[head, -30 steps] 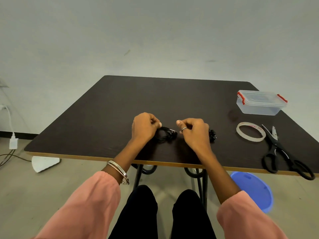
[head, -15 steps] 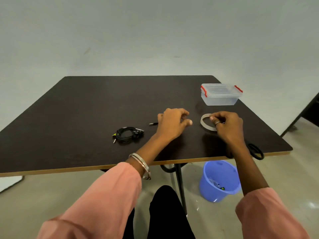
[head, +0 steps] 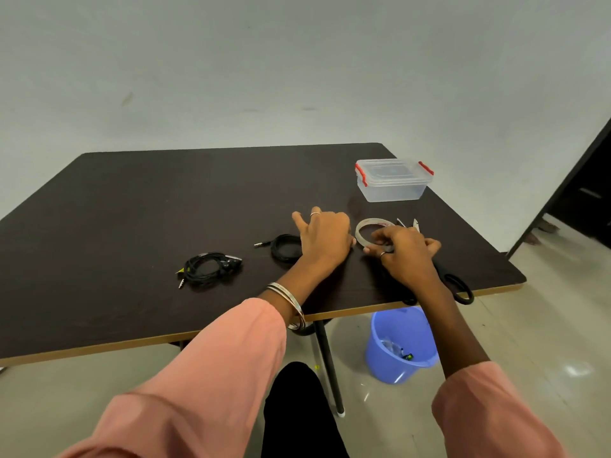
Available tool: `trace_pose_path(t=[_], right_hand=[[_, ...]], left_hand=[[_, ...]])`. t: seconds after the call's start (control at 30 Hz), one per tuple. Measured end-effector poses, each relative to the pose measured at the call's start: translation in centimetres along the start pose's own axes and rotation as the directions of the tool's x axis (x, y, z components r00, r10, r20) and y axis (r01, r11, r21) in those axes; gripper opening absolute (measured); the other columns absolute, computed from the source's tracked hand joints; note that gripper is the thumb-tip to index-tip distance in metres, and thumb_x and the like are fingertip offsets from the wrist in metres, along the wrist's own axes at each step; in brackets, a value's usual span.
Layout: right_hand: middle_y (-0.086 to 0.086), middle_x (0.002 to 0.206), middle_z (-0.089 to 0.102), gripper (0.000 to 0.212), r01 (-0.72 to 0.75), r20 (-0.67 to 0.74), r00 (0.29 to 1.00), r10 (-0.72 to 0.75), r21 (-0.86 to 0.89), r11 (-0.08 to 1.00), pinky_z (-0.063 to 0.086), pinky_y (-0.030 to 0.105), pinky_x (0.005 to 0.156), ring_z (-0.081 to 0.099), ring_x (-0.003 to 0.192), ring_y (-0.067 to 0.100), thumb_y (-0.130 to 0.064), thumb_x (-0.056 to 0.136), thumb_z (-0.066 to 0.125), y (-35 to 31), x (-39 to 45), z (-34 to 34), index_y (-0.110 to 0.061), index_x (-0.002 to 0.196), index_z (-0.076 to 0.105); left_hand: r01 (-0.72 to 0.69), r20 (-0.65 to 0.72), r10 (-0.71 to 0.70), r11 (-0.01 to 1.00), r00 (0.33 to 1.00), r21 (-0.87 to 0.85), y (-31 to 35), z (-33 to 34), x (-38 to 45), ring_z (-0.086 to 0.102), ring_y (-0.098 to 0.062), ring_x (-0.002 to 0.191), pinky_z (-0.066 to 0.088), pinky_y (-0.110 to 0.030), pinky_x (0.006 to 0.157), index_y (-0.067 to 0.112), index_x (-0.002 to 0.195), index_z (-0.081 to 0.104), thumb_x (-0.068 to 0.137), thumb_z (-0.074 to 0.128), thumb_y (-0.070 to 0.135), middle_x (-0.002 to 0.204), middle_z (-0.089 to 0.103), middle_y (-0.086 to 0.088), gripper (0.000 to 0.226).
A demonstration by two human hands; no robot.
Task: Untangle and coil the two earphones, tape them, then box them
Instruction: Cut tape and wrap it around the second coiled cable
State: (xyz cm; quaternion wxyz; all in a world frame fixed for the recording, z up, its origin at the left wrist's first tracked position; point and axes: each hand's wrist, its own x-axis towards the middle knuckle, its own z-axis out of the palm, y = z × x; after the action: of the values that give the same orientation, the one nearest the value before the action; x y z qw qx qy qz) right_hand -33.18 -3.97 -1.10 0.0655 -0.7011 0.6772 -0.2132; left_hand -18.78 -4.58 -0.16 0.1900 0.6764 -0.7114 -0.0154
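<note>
Where grey wall meets floor, dark table [head: 132, 206], blue bucket [head: 396, 352].

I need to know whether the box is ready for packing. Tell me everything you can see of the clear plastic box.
The clear plastic box is a small rectangular container that looks empty. Its clear lid is on, with a red clip at each short end. It stands upright near the table's far right corner, beyond the tape roll. Nothing touches it but the table.

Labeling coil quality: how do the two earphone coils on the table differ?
The left coil is loose, with buds and plug sticking out, and untouched. The right coil is a tighter ring, only its plug sticking out, partly under the left hand. Both are black and untaped.
</note>
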Motion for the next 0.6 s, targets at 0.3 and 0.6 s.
trace_pose_path(t=[0.3,0.6], right_hand=[[-0.011,0.091,0.061,0.009,0.005,0.008,1.000,-0.004,-0.071,0.997,0.023,0.042,0.096,0.050,0.111,0.018,-0.033,0.088,0.065,-0.2,0.2,-0.4,-0.030,0.095,0.070],[-0.010,0.089,0.059,0.007,-0.007,0.045,0.999,0.007,-0.009,1.000,0.022,0.042,0.095,0.048,0.111,0.018,-0.023,0.088,0.067,-0.1,0.1,-1.2,-0.030,0.088,0.069]], left_hand=[[-0.015,-0.015,0.016,1.000,1.000,0.026,-0.4,0.0,0.9,0.048,-0.027,0.122,0.015,-0.060,0.108,0.019,0.083,0.068,0.086,0.067,0.028,0.092,0.070,-0.002,0.011],[-0.042,0.011,0.044,0.986,0.999,-0.160,-0.8,-0.5,1.4,0.059,-0.017,0.103,0.009,-0.056,0.109,0.019,0.072,0.066,0.083,0.068,0.021,0.085,0.070,0.004,0.012]])
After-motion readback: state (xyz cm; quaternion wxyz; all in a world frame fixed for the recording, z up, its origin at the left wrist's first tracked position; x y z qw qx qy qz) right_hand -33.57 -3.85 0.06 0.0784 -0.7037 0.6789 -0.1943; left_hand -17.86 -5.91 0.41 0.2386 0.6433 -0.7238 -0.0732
